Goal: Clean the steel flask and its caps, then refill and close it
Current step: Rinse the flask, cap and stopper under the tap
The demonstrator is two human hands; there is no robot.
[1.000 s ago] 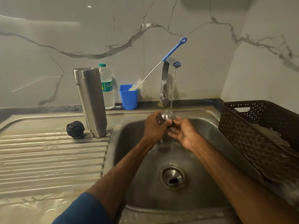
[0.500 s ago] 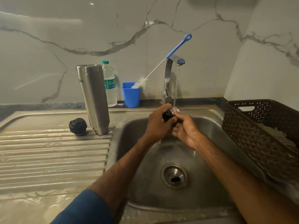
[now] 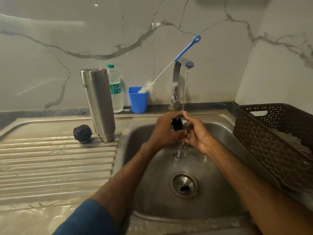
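Washing a flask cap over a wet steel sink [image 3: 152, 192].
Above the drain [image 3: 184, 184], the left hand [image 3: 163, 133] and right hand [image 3: 197, 133] both grip the steel cap [image 3: 177, 123] under the tap's [image 3: 177, 82] stream. On the ribbed drainboard [image 3: 50, 163] to the left, a black cap [image 3: 82, 133] sits just beside the flask [image 3: 100, 106]. A brown basket [image 3: 271, 141] stands on the right. Behind are a water bottle [image 3: 116, 92], a blue cup [image 3: 137, 102] holding a brush [image 3: 169, 70], and a veined marble wall [image 3: 67, 31].

1. The sink [image 3: 152, 197] lies directly before the tap [image 3: 177, 78].
2. Under the tap's spout my left hand [image 3: 165, 132] and right hand [image 3: 197, 133] hold the held cap [image 3: 177, 123] between them.
3. Left of the tap stands the cup [image 3: 137, 103], with the brush [image 3: 166, 68] in it.
4. Further left of the tap I see the water bottle [image 3: 116, 94], then the flask [image 3: 99, 106] and the loose cap [image 3: 82, 133] on the drainboard [image 3: 50, 167].
5. Right of the tap sits the basket [image 3: 271, 141].
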